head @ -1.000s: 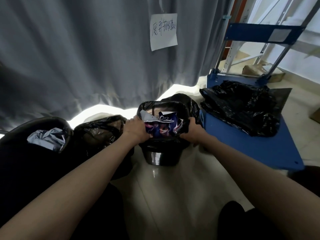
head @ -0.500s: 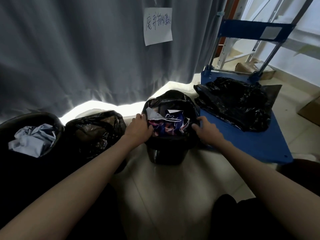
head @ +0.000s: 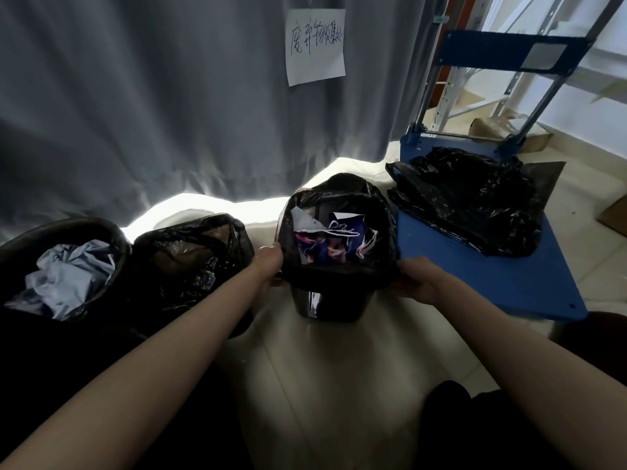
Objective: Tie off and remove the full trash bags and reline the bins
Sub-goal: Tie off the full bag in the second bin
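Pale tiled floor (head: 339, 385) carries three black-lined bins in row: left bin (head: 20, 245) with crumpled pale paper, middle bin (head: 203, 252), right bin (head: 332, 300) with colourful scraps. Blue platform cart (head: 492, 283) just beside right bin, loose black bags (head: 475, 201) heaped on deck.

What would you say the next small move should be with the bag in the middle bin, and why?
Probably peel the bag's folded edge up off the bin rim and gather it inward. The left hand and right hand sit at opposite sides of the rim, the liner is still draped over it, and the crumpled paper fills the bag, which is not yet tied.
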